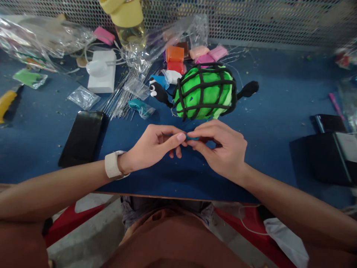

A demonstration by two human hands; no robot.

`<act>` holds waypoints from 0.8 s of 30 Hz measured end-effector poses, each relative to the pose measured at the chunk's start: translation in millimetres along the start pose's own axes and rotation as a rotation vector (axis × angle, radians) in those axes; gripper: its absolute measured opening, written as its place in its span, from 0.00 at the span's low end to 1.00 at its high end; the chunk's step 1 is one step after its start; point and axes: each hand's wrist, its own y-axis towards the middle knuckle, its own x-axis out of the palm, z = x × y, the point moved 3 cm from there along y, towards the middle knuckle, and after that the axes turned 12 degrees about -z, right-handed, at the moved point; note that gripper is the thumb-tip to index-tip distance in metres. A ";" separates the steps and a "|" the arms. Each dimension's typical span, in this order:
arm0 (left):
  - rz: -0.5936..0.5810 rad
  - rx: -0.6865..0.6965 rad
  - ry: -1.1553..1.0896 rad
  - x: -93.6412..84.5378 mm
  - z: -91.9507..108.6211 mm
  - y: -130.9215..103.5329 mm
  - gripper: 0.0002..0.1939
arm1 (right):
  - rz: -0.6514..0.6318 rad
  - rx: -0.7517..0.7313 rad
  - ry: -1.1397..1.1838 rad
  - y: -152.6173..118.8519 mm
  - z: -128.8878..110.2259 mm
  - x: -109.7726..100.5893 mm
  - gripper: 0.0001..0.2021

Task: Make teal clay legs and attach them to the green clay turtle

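Between my fingertips is a small piece of teal modelling clay. My left hand pinches its left end with thumb and forefinger. On the other side, my right hand pinches it too, so both hands nearly meet above the table's front part. Just beyond them sits a turtle figure with a bright green shell, black crossing strips and a black head with white eyes. An opened packet of teal clay lies left of the turtle, near a bundle of thin wires.
A black phone lies left of my hands. Behind the turtle are clay packets, including an orange one. A yellow-topped container and a white box stand farther back. A dark box is at right, a yellow-handled tool at far left.
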 end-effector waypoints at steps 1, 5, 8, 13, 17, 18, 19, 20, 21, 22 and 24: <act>-0.007 -0.002 0.009 -0.1 0.3 0.2 0.27 | -0.003 -0.016 -0.011 0.0 -0.1 -0.1 0.05; -0.005 -0.004 -0.018 -0.8 -1.8 1.0 0.22 | 0.004 -0.037 -0.021 0.6 0.2 -0.7 0.06; 0.026 0.024 -0.039 -1.0 -3.3 0.6 0.20 | -0.006 -0.007 0.017 1.3 0.9 0.0 0.09; 0.031 0.028 -0.045 -0.4 -3.5 0.0 0.23 | -0.012 0.037 0.000 0.5 1.7 -0.2 0.07; 0.024 0.052 -0.032 0.1 -1.5 0.3 0.24 | 0.002 -0.004 -0.022 -0.2 -0.7 -0.4 0.02; 0.034 0.060 -0.013 0.0 -1.1 0.2 0.24 | 0.006 -0.014 -0.026 -0.4 -1.5 0.0 0.03; 0.046 0.065 0.007 0.0 -0.8 0.0 0.23 | 0.011 -0.023 -0.026 -0.5 -2.2 0.4 0.04; 0.058 0.068 0.025 0.0 -0.7 -0.1 0.23 | 0.016 -0.029 -0.020 -0.7 -2.6 0.8 0.05; 0.071 0.071 0.039 0.0 -0.7 -0.3 0.23 | 0.020 -0.028 -0.010 -0.8 -2.7 1.2 0.06; 0.083 0.077 0.046 -0.1 -0.8 -0.5 0.23 | 0.023 -0.022 0.004 -1.0 -2.4 1.4 0.07; 0.101 0.095 0.047 -0.3 -0.7 -0.8 0.23 | 0.029 0.002 0.026 -1.0 -1.0 1.2 0.08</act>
